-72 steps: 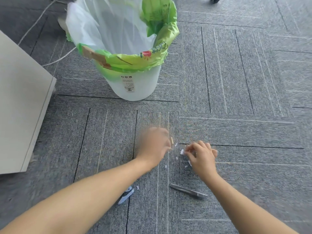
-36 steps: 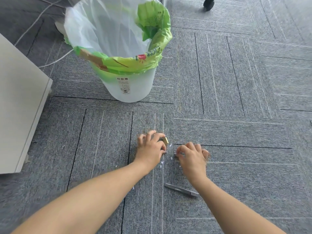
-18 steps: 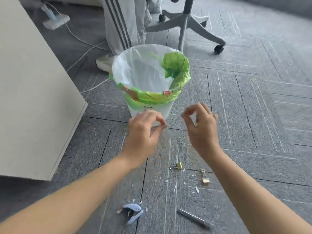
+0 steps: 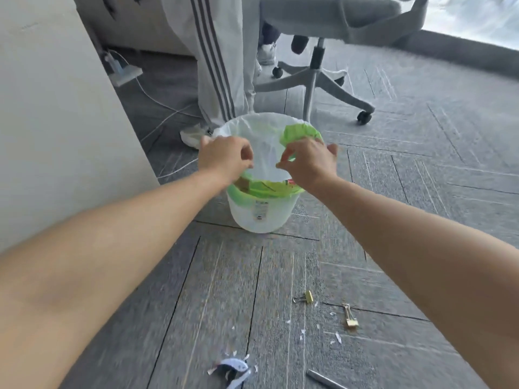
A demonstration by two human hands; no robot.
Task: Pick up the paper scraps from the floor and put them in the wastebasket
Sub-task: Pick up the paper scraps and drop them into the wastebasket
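Note:
The white wastebasket [image 4: 261, 217], lined with a clear bag and a green one, stands on the grey carpet. Both my hands hover over its open top. My left hand [image 4: 224, 158] has thumb and fingers pinched together above the left rim. My right hand [image 4: 309, 164] is pinched the same way above the right rim. Whatever sits between the fingertips is too small to make out. Small white paper scraps [image 4: 338, 336] lie scattered on the carpet near me, and a larger blue-and-white scrap [image 4: 233, 370] lies at the bottom.
Two gold binder clips [image 4: 307, 297] [image 4: 349, 318] and a metal pen-like tool [image 4: 323, 380] lie among the scraps. A white cabinet [image 4: 56, 122] stands at left. Behind the basket are a person's striped trouser legs [image 4: 222, 66], a wheeled office chair [image 4: 314, 80] and floor cables [image 4: 165, 108].
Both hands rose from the scraps on the carpet and moved forward over the basket's opening, fingers still pinched. The view tilted up, showing the chair and legs.

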